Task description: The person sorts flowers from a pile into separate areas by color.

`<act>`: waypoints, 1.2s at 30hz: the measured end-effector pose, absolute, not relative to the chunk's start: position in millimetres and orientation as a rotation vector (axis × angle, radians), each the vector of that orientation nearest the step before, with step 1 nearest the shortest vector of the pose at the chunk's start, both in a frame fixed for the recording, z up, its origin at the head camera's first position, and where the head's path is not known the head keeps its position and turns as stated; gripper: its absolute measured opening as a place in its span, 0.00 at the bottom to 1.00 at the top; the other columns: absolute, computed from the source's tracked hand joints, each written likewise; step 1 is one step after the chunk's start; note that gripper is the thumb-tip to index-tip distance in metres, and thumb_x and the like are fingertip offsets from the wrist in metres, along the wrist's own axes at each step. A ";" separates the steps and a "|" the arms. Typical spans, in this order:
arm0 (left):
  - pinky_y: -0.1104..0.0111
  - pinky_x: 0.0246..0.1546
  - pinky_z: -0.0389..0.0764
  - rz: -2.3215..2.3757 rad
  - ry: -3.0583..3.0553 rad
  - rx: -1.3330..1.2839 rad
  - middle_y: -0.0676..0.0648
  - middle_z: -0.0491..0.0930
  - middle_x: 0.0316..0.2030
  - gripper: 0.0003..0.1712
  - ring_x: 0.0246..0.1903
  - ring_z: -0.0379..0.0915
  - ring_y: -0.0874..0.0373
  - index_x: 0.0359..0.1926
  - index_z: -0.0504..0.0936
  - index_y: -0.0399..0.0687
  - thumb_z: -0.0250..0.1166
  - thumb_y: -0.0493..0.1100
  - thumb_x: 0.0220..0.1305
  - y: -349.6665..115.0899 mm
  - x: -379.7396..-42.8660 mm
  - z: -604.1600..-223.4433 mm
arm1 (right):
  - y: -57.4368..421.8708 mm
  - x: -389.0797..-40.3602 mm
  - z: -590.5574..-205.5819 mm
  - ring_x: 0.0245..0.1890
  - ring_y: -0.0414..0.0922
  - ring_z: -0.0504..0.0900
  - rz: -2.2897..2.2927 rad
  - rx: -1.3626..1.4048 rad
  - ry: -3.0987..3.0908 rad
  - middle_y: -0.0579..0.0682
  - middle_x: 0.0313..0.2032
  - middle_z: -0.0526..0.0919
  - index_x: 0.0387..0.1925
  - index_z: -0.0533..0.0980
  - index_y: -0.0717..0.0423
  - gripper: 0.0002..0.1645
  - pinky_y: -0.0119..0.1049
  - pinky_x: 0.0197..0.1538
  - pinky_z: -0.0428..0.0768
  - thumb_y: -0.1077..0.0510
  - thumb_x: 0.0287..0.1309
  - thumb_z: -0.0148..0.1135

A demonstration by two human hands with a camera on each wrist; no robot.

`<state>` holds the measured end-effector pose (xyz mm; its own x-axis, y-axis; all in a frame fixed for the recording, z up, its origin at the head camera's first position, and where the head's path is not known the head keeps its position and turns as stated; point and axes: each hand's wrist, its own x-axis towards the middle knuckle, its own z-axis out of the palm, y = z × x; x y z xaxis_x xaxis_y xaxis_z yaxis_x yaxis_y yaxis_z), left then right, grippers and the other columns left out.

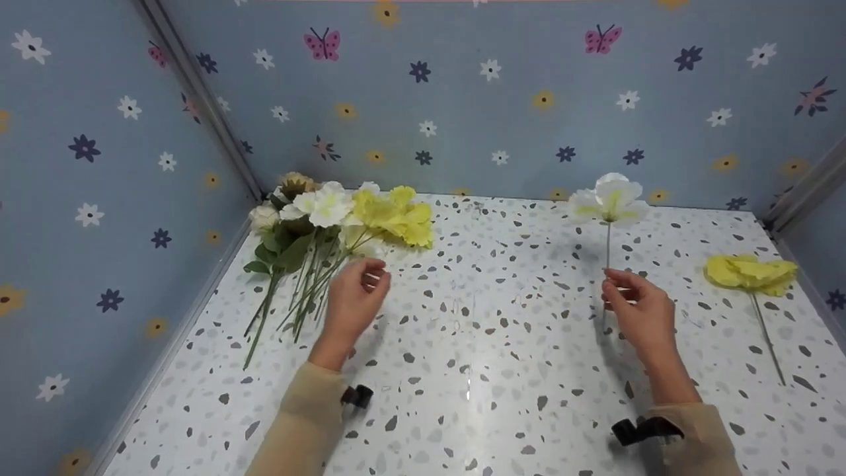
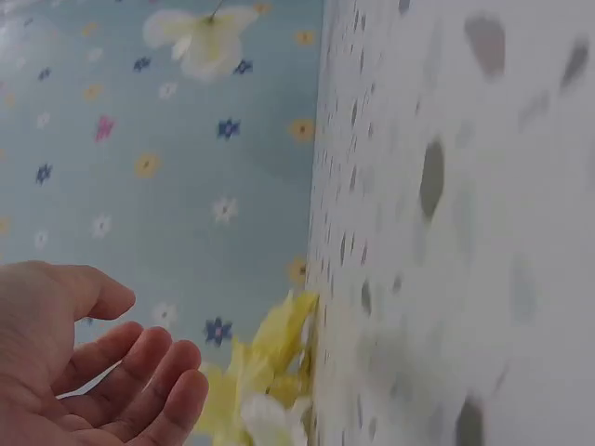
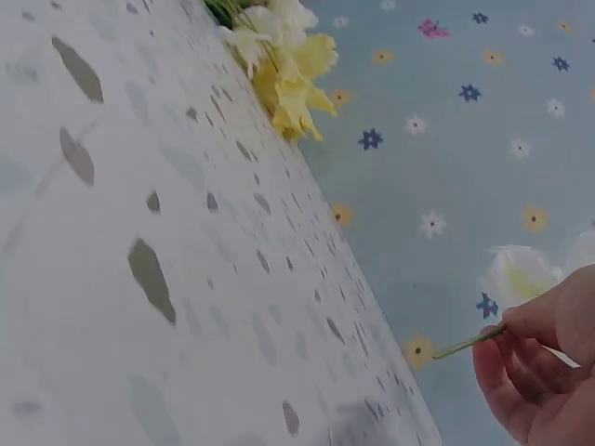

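Note:
My right hand (image 1: pixel 640 311) pinches the thin stem of a white artificial flower (image 1: pixel 608 198) between thumb and fingers, holding it upright with the bloom above the hand. In the right wrist view the stem's lower end (image 3: pixel 465 345) pokes out past the fingertips. My left hand (image 1: pixel 357 294) hovers empty beside a pile of artificial flowers, its fingers loosely bent. That pile has yellow blooms (image 1: pixel 396 215), white blooms (image 1: pixel 324 205) and green stems (image 1: pixel 264 317). Over at the right, a single yellow flower (image 1: pixel 753 274) lies on the table, apart from the right hand.
The speckled white table (image 1: pixel 476 370) meets a blue patterned back wall (image 1: pixel 462 125). Another patterned panel (image 1: pixel 99 218) stands at the left, and a third one (image 1: pixel 829 244) at the right. Dark straps with small black mounts (image 1: pixel 634 431) sit at the wrists.

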<state>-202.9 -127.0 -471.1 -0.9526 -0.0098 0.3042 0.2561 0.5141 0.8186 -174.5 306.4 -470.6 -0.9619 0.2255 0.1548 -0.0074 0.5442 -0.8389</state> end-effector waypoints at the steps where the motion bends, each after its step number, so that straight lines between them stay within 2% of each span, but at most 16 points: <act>1: 0.65 0.42 0.84 -1.366 -2.504 -0.165 0.46 0.84 0.41 0.13 0.40 0.82 0.55 0.50 0.83 0.43 0.66 0.42 0.68 -144.6 -206.2 -469.1 | 314.7 -175.5 -472.8 0.39 0.42 0.85 1.347 -0.219 -2.573 0.54 0.48 0.84 0.60 0.79 0.54 0.21 0.24 0.38 0.83 0.51 0.71 0.61; 7: 0.51 0.49 0.80 -1.177 -2.630 0.019 0.40 0.81 0.51 0.21 0.48 0.80 0.45 0.60 0.79 0.41 0.61 0.45 0.71 -220.1 -207.4 -463.3 | 340.7 -178.0 -482.3 0.38 0.44 0.83 1.208 -0.275 -2.715 0.58 0.50 0.83 0.61 0.78 0.57 0.22 0.24 0.34 0.81 0.51 0.73 0.57; 13: 0.46 0.49 0.77 -1.045 -2.735 0.115 0.35 0.78 0.53 0.23 0.49 0.77 0.40 0.63 0.75 0.36 0.60 0.45 0.73 -256.7 -207.0 -475.5 | 351.5 -180.8 -487.2 0.42 0.47 0.81 1.129 -0.349 -2.768 0.58 0.52 0.83 0.63 0.77 0.56 0.23 0.26 0.33 0.79 0.51 0.73 0.56; 18: 0.45 0.49 0.76 -0.984 -2.822 0.119 0.31 0.77 0.52 0.25 0.49 0.76 0.37 0.62 0.74 0.32 0.60 0.44 0.72 -266.9 -204.0 -482.4 | 358.8 -183.0 -491.7 0.47 0.51 0.80 1.082 -0.393 -2.801 0.59 0.53 0.82 0.64 0.75 0.58 0.24 0.28 0.36 0.77 0.52 0.74 0.55; 27: 0.42 0.51 0.74 -0.930 -2.902 0.095 0.29 0.77 0.52 0.23 0.51 0.74 0.34 0.60 0.76 0.29 0.60 0.43 0.72 -269.1 -205.7 -488.2 | 367.0 -184.8 -496.8 0.50 0.58 0.81 0.979 -0.375 -2.860 0.63 0.51 0.82 0.63 0.75 0.64 0.24 0.42 0.44 0.79 0.55 0.72 0.56; 33: 0.45 0.46 0.75 -0.922 -2.906 0.067 0.33 0.78 0.45 0.19 0.44 0.74 0.40 0.54 0.80 0.31 0.60 0.41 0.71 -262.5 -208.0 -489.2 | 369.5 -179.1 -496.4 0.48 0.58 0.81 0.953 -0.348 -2.876 0.64 0.50 0.82 0.62 0.76 0.64 0.24 0.40 0.40 0.80 0.55 0.72 0.56; 36: 0.42 0.52 0.72 -0.926 -2.911 0.067 0.36 0.79 0.41 0.14 0.41 0.75 0.42 0.49 0.82 0.33 0.60 0.40 0.70 -262.4 -207.3 -489.0 | 367.4 -177.9 -495.2 0.47 0.57 0.82 0.942 -0.278 -2.866 0.64 0.48 0.83 0.60 0.77 0.65 0.23 0.38 0.39 0.79 0.56 0.71 0.57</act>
